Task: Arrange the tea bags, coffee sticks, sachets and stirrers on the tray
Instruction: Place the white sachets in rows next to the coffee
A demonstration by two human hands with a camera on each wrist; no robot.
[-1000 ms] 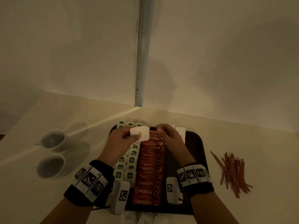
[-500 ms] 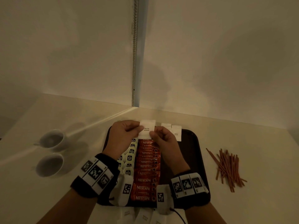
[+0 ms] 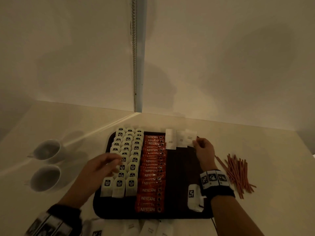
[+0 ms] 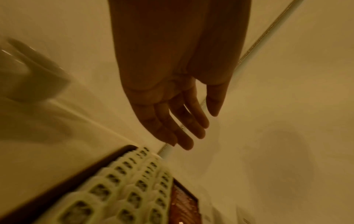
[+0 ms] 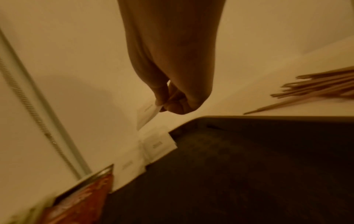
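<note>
A pale glossy table [image 3: 255, 142] meets plain beige walls in dim light. The right hand [image 3: 203, 150] fingers pinch a small white paper sachet [image 3: 190, 137] over the dark brown plastic tray [image 3: 180, 176]. The left hand [image 3: 100, 167] fingers hang loose, blurred. More sachets below the tray are cut off.

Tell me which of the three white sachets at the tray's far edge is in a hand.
The rightmost sachet: the right hand pinches its corner, tilted. The other two sachets lie untouched to its left on the tray.
</note>
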